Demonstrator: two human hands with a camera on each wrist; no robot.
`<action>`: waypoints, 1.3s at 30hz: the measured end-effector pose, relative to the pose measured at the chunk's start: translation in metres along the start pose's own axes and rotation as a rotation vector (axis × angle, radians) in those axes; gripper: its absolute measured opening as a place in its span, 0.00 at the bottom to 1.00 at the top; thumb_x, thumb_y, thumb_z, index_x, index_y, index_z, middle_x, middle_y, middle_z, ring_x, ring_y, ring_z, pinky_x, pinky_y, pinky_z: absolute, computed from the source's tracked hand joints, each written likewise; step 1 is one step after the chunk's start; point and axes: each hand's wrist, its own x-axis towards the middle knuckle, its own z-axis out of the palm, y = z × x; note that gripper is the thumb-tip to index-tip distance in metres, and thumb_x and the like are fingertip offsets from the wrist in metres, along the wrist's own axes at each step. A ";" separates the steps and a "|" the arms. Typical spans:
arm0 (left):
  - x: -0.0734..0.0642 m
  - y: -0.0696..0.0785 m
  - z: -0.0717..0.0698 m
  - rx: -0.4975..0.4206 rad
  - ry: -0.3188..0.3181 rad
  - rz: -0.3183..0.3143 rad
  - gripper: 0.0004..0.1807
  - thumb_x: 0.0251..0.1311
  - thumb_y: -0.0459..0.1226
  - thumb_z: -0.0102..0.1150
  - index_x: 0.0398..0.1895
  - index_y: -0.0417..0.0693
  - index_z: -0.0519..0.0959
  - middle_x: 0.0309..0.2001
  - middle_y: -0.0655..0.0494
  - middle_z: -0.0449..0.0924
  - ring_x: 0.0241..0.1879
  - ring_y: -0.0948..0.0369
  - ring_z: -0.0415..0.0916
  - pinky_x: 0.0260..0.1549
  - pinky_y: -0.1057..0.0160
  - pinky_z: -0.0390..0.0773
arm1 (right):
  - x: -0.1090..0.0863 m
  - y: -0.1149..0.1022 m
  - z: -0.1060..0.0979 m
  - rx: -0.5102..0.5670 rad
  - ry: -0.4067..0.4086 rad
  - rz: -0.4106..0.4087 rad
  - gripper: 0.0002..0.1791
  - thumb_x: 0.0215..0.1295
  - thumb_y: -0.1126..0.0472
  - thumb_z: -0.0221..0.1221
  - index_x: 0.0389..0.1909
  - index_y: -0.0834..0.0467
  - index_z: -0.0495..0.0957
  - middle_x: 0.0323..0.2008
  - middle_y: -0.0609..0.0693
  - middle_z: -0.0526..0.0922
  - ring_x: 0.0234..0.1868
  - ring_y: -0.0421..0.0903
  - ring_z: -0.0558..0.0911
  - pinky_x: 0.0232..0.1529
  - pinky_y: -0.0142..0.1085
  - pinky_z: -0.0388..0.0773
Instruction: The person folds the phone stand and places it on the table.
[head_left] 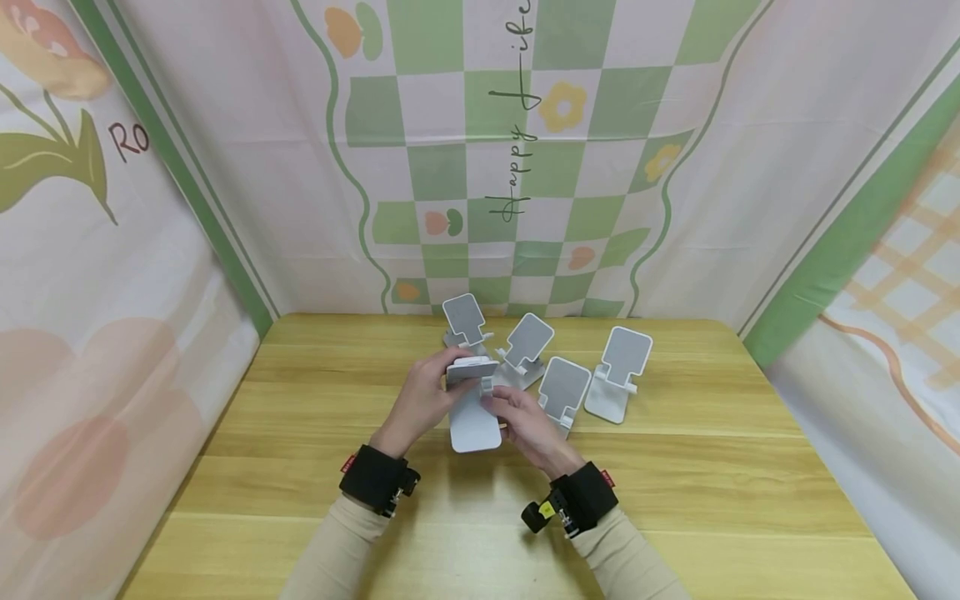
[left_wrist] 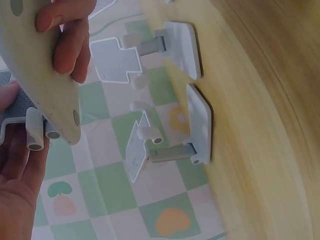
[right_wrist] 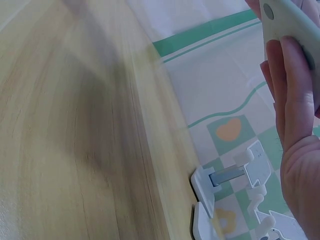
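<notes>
Both hands hold a white folding phone stand (head_left: pixel 474 425) above the table. My left hand (head_left: pixel 422 396) grips its upper part, by the grey-padded plate (head_left: pixel 472 370). My right hand (head_left: pixel 531 423) pinches the right edge of the base near the hinge. In the left wrist view, the base's underside (left_wrist: pixel 45 75) shows round feet, and fingers of the other hand curl over its edge. The right wrist view has my right hand (right_wrist: pixel 300 115) against the base (right_wrist: pixel 292 25); part of the stand lies outside that view.
Several similar phone stands stand unfolded behind and to the right: one at the back (head_left: pixel 465 317), another beside it (head_left: pixel 529 340), one by the right hand (head_left: pixel 565 386), one farther right (head_left: pixel 628 354). A patterned cloth (head_left: pixel 510 167) hangs behind the wooden table (head_left: pixel 712 467).
</notes>
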 end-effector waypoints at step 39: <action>0.011 0.031 -0.012 0.142 0.074 0.260 0.10 0.51 0.32 0.66 0.38 0.44 0.84 0.41 0.54 0.81 0.46 0.62 0.74 0.51 0.66 0.75 | 0.004 0.006 0.000 -0.013 0.073 0.032 0.24 0.71 0.58 0.49 0.59 0.73 0.67 0.44 0.53 0.82 0.42 0.47 0.82 0.35 0.35 0.82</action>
